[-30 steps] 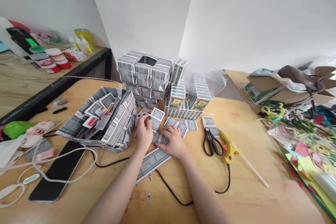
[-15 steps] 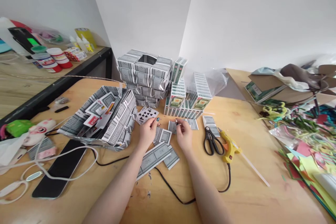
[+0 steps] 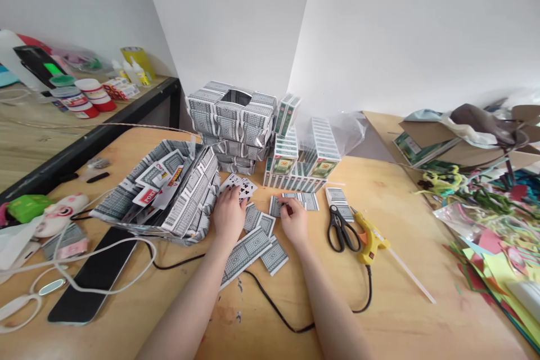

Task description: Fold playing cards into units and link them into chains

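Observation:
Loose playing cards [image 3: 260, 236] with grey patterned backs lie spread on the wooden table [image 3: 405, 315] in front of me. My left hand [image 3: 228, 215] rests flat, palm down, on face-up cards showing clubs [image 3: 241, 185]. My right hand [image 3: 292, 219] pinches the edge of a face-down card [image 3: 295, 199] a little to the right. A tray-like construction of glued cards [image 3: 169, 191] sits just left of my left hand.
A hollow block built of cards [image 3: 232, 118] and stacked card boxes [image 3: 301, 160] stand behind. Black scissors [image 3: 341, 229] and a yellow glue gun [image 3: 369, 236] lie to the right, its black cord [image 3: 278, 309] looping across the front. Coloured paper scraps [image 3: 493, 236] fill the right edge; a dark flat device [image 3: 90, 278] lies left.
My left hand has laid the clubs card down and now presses flat on it. My right hand has shifted slightly forward onto a face-down card.

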`<control>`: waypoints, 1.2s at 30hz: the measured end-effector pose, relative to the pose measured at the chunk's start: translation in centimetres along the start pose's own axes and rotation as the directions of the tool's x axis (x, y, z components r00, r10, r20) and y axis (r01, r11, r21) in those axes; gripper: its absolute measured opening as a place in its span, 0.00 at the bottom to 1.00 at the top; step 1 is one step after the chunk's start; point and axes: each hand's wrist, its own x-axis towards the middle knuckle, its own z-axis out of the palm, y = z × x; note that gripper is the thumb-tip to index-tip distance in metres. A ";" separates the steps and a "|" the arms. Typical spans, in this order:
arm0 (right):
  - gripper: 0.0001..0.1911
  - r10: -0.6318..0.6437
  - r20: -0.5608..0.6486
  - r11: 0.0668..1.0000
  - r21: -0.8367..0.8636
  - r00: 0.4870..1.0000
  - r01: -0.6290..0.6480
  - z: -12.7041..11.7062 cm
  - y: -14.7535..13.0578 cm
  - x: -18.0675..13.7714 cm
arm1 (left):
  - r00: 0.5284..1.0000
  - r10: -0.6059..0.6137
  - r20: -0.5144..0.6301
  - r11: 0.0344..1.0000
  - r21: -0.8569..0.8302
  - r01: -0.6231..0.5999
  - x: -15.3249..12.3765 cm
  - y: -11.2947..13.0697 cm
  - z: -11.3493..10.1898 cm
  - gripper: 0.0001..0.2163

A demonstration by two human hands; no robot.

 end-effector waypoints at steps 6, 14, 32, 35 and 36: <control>0.13 -0.003 0.012 1.000 0.010 1.000 0.003 0.0 -0.1 0.0 | 1.000 0.026 0.012 0.999 -0.019 -0.025 0.0 0.3 -0.4 0.13; 0.13 -0.004 0.013 1.000 0.003 1.000 0.004 0.1 -0.1 0.0 | 1.000 0.023 -0.021 0.998 -0.055 -0.024 0.0 0.2 -0.2 0.12; 0.17 0.099 0.090 0.899 0.418 0.991 -0.128 0.2 -1.4 0.2 | 0.999 0.020 -0.030 0.940 -0.341 -0.030 -0.9 1.6 -1.0 0.11; 0.14 0.147 0.108 0.871 0.458 0.983 -0.181 0.1 -1.2 0.3 | 0.991 0.041 0.125 0.878 -0.478 0.024 -0.9 2.3 -1.4 0.11; 0.13 0.164 0.117 0.865 0.460 0.979 -0.200 0.1 -1.2 0.3 | 0.984 0.021 0.175 0.847 -0.527 0.075 -0.9 2.5 -1.4 0.11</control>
